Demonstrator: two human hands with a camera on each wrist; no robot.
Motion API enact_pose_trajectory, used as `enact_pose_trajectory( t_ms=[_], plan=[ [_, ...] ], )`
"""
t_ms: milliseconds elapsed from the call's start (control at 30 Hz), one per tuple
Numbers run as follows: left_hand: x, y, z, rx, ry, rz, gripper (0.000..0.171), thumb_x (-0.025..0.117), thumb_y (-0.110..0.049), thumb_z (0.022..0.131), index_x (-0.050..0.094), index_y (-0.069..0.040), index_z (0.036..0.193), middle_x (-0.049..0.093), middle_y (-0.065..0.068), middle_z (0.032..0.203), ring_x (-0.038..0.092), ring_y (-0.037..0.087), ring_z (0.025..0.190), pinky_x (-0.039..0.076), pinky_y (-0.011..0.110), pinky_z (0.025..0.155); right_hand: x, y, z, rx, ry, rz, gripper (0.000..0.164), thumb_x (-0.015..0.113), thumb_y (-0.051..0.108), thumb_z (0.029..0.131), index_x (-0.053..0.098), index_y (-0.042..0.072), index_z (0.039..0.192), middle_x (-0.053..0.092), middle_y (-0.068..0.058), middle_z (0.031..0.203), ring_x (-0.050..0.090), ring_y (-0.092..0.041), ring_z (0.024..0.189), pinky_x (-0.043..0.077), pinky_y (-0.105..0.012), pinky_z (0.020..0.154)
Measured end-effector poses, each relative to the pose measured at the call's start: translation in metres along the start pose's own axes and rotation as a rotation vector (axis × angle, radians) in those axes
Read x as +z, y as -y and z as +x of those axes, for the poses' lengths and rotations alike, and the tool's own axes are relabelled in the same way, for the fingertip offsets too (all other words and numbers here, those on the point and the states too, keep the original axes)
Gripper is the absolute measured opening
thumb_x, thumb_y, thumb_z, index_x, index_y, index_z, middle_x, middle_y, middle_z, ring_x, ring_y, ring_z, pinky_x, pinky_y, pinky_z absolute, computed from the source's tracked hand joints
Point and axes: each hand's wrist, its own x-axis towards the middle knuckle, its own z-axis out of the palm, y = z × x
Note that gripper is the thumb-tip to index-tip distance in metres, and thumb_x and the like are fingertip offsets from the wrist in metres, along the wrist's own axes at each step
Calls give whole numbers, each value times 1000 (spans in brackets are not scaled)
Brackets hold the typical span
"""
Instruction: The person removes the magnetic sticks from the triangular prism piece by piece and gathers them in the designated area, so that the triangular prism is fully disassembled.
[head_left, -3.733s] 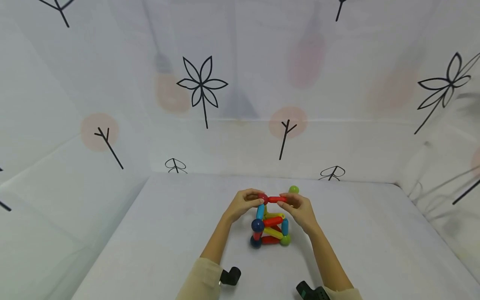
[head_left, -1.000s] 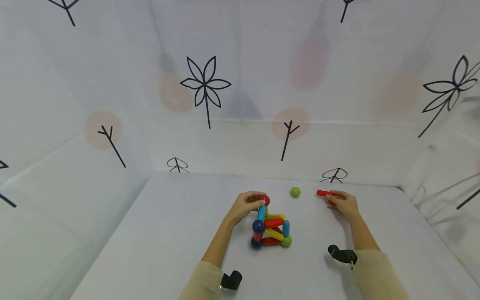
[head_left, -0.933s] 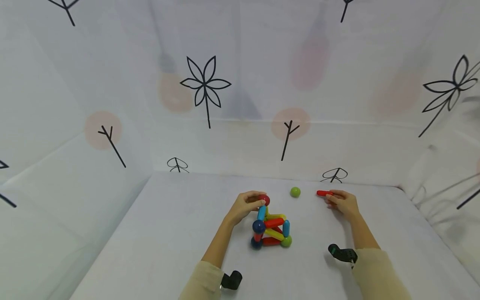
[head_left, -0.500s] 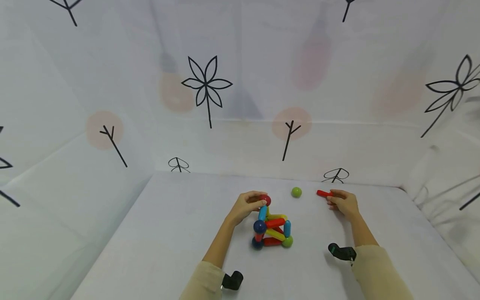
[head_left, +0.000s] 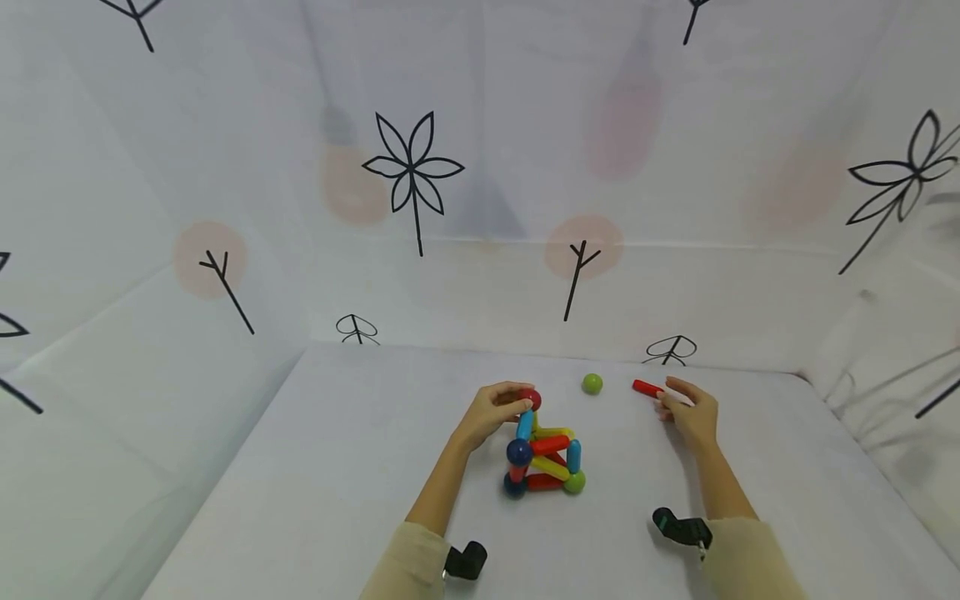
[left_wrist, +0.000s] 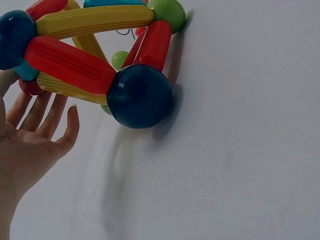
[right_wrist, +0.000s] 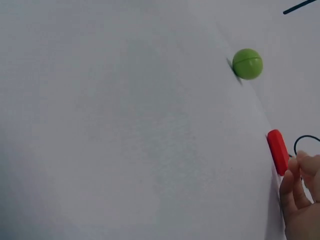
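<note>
My left hand point(head_left: 486, 414) pinches the red ball point(head_left: 533, 399) on top of a small structure of magnetic sticks and balls. That ball sits on a light blue stick point(head_left: 525, 425) above a dark blue ball point(head_left: 519, 452). In the left wrist view the lower dark blue ball point(left_wrist: 140, 97) and a green ball point(left_wrist: 169, 14) rest on the table, joined by a red stick point(left_wrist: 154, 45). My right hand point(head_left: 693, 417) has its index finger raised off a loose red magnetic stick point(head_left: 647, 388); the thumb is at the stick's near end, contact unclear.
A loose green ball point(head_left: 592, 383) lies toward the back of the white table point(head_left: 337, 467), left of the loose stick. A patterned white cloth wall point(head_left: 480, 292) stands behind the table's back edge.
Earlier, my right hand held the red stick against the red ball, then carried it right to the table. Now its fingers have spread from the stick. My left hand keeps its hold.
</note>
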Motion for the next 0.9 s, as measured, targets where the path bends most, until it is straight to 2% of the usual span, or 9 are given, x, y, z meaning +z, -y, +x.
enact_pose_trajectory(
  t_ms=[67, 167, 267, 333, 467, 567, 733, 833, 900],
  plan=[
    [0, 0, 0, -1, -3, -2, 35, 57, -9, 92, 55, 7, 123, 62, 24, 114, 61, 22, 93, 54, 33, 80, 2, 1, -5, -17, -34, 37, 43, 63, 8, 89, 51, -4, 129, 61, 8, 97, 61, 1, 63, 50, -16, 55],
    [0, 1, 0, -6, -3, -5, 35, 57, -9, 92, 56, 6, 123, 62, 23, 114, 61, 23, 93, 54, 33, 80, 5, 3, -16, -98, -41, 149, 33, 66, 2, 85, 59, -4, 117, 65, 13, 87, 62, 0, 61, 49, -15, 53],
    [-1, 1, 0, -6, -1, -2, 35, 58, -10, 92, 56, 6, 123, 62, 23, 114, 61, 19, 92, 53, 36, 82, 9, 6, -28, -205, 0, 251, 28, 66, -6, 82, 64, -2, 109, 69, 9, 87, 65, -3, 64, 51, -16, 56],
    [-1, 1, 0, -2, -1, 1, 35, 57, -10, 92, 56, 6, 123, 62, 23, 114, 61, 16, 91, 53, 37, 82, 12, 9, -36, -261, 37, 259, 27, 67, -6, 82, 64, -4, 109, 70, 8, 87, 66, -3, 68, 52, -16, 58],
    [0, 0, -1, 0, -4, -3, 35, 57, -10, 92, 56, 6, 123, 62, 23, 114, 60, 12, 89, 53, 35, 81, 17, 17, -51, -304, 97, 231, 32, 67, -4, 82, 59, -12, 112, 71, 9, 88, 66, -3, 73, 52, -17, 61],
    [0, 0, -1, -5, -4, -10, 35, 58, -10, 92, 56, 6, 123, 62, 23, 114, 60, 12, 88, 53, 31, 79, 20, 23, -60, -302, 135, 185, 29, 67, 0, 84, 60, -10, 110, 70, 10, 91, 66, -2, 77, 53, -17, 64],
    [1, -1, -2, -6, -11, -15, 35, 57, -10, 92, 56, 6, 123, 62, 23, 114, 61, 23, 93, 53, 29, 78, 23, 34, -76, -298, 212, 123, 31, 64, 6, 88, 58, -5, 116, 69, 13, 98, 65, -1, 86, 51, -15, 72],
    [2, -3, -3, -14, -16, -17, 35, 57, -10, 92, 55, 6, 124, 62, 23, 115, 61, 26, 95, 53, 29, 79, 26, 40, -84, -332, 269, 103, 35, 63, 5, 89, 56, -7, 120, 68, 12, 103, 64, -1, 90, 50, -15, 76],
    [2, -3, -3, -18, -18, -18, 36, 58, -9, 92, 55, 7, 124, 61, 23, 116, 61, 27, 96, 53, 29, 78, 29, 41, -88, -370, 313, 81, 36, 63, 5, 89, 55, -9, 121, 69, 7, 106, 63, -1, 94, 50, -16, 78]
  ],
)
